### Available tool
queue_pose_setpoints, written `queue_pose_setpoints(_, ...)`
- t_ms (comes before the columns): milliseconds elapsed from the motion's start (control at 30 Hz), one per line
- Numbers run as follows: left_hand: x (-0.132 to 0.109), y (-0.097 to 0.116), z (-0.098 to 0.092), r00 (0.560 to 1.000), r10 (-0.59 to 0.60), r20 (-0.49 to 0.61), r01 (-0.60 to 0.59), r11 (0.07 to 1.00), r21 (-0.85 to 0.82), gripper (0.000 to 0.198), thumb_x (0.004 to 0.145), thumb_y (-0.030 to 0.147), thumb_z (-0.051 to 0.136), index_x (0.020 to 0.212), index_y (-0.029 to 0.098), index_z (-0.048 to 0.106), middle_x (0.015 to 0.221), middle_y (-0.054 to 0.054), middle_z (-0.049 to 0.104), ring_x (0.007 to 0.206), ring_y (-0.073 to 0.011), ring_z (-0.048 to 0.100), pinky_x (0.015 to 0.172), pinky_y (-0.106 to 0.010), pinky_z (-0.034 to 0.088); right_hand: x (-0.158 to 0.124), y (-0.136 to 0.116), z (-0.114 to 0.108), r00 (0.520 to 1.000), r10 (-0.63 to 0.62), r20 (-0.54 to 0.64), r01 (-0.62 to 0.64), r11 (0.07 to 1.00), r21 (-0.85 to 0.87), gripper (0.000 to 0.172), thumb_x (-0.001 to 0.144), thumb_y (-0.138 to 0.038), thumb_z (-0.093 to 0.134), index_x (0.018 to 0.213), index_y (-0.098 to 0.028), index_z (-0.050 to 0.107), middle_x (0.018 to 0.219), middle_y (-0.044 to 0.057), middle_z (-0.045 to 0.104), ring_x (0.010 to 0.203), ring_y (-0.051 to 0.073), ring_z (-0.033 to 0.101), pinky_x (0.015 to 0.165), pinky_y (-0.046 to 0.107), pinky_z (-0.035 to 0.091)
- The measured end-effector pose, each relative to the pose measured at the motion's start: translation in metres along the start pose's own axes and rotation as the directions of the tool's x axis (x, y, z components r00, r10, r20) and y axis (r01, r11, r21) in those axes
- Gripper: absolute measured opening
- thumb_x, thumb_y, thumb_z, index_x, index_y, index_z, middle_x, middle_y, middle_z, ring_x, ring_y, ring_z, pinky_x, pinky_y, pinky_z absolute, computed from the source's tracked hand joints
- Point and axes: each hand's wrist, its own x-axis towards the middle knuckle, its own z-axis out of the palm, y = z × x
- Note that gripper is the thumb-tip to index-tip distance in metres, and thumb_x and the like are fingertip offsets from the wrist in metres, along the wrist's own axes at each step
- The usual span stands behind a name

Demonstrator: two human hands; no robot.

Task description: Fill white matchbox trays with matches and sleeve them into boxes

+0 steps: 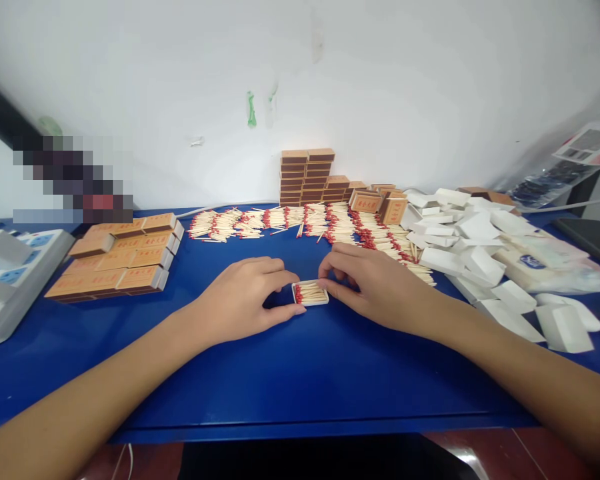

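Blue table (300,387) edge near, hands (245,297) (both) on tray (311,293)

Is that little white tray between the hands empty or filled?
Filled: the white tray shows red-tipped matches lying side by side, with no sleeve over it.

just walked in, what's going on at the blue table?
A person's left hand and right hand both hold a small white tray filled with red-tipped matches, flat on the blue table. Behind it lies a long row of loose matches. Closed orange matchboxes are stacked at the left, with more orange boxes piled against the wall. Empty white trays are heaped at the right.
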Motion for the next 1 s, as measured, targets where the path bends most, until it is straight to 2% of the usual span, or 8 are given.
queue_pose_setpoints(233,0.0003,-0.0004,0.0011,1.000,0.002,0.005,-0.002,1.000,-0.004,0.028,0.101,0.042,0.077,0.117,0.019,0.079,0.094,-0.002,0.071,0.084,-0.0199,0.068,0.075,-0.034,0.050,0.0002,-0.0031,0.0023,0.999,0.018,0.034,-0.019,0.999,0.046,0.014,0.108,-0.027,0.059,0.097,-0.022,0.066,0.092,0.004,0.067,0.076,0.018,0.062,0.068,0.032,0.043)
queue_pose_setpoints(400,0.0010,-0.0006,0.0022,1.000,0.009,0.002,-0.009,1.000,0.009,0.031,0.101,0.043,0.077,0.119,0.018,0.078,0.093,-0.003,0.070,0.083,-0.0199,0.066,0.075,-0.033,0.049,0.0013,-0.0049,0.0055,0.997,0.071,0.026,-0.073,0.996,0.058,0.010,0.106,-0.025,0.061,0.098,-0.022,0.067,0.091,0.003,0.067,0.076,0.018,0.061,0.067,0.032,0.042)
queue_pose_setpoints(567,0.0014,0.0026,0.0006,0.999,0.010,-0.041,-0.012,0.999,-0.044,0.038,0.100,0.042,0.078,0.129,0.018,0.074,0.094,-0.003,0.069,0.085,-0.0199,0.065,0.076,-0.032,0.049,0.0008,-0.0055,0.0081,0.996,0.088,-0.005,-0.087,0.992,0.091,0.008,0.103,-0.025,0.064,0.096,-0.022,0.067,0.089,0.002,0.065,0.077,0.018,0.061,0.068,0.031,0.043)
queue_pose_setpoints(667,0.0008,0.0054,-0.0020,0.994,0.038,-0.101,-0.044,0.998,-0.055,0.027,0.103,0.039,0.074,0.119,0.019,0.078,0.090,-0.004,0.066,0.088,-0.0210,0.062,0.077,-0.033,0.049,0.0004,-0.0048,0.0074,0.995,0.093,-0.038,-0.090,0.992,0.093,0.003,0.102,-0.025,0.066,0.101,-0.022,0.067,0.094,0.003,0.066,0.080,0.018,0.061,0.069,0.032,0.044)
queue_pose_setpoints(767,-0.0006,0.0060,-0.0028,0.990,0.075,-0.116,-0.081,0.995,-0.051,0.021,0.106,0.036,0.068,0.106,0.020,0.081,0.090,-0.005,0.064,0.087,-0.0205,0.061,0.077,-0.033,0.048,0.0004,-0.0038,0.0065,0.994,0.096,-0.047,-0.092,0.992,0.088,0.005,0.101,-0.027,0.066,0.104,-0.023,0.067,0.095,0.004,0.067,0.079,0.019,0.062,0.068,0.032,0.045)
queue_pose_setpoints(1000,-0.0022,0.0042,-0.0014,0.995,0.057,-0.088,-0.063,0.996,-0.070,0.019,0.105,0.033,0.070,0.111,0.019,0.081,0.090,-0.004,0.065,0.084,-0.0190,0.062,0.074,-0.031,0.047,0.0017,-0.0046,0.0067,0.993,0.116,-0.039,-0.111,0.988,0.105,0.007,0.101,-0.030,0.067,0.101,-0.023,0.069,0.091,0.003,0.068,0.077,0.019,0.062,0.066,0.032,0.044)
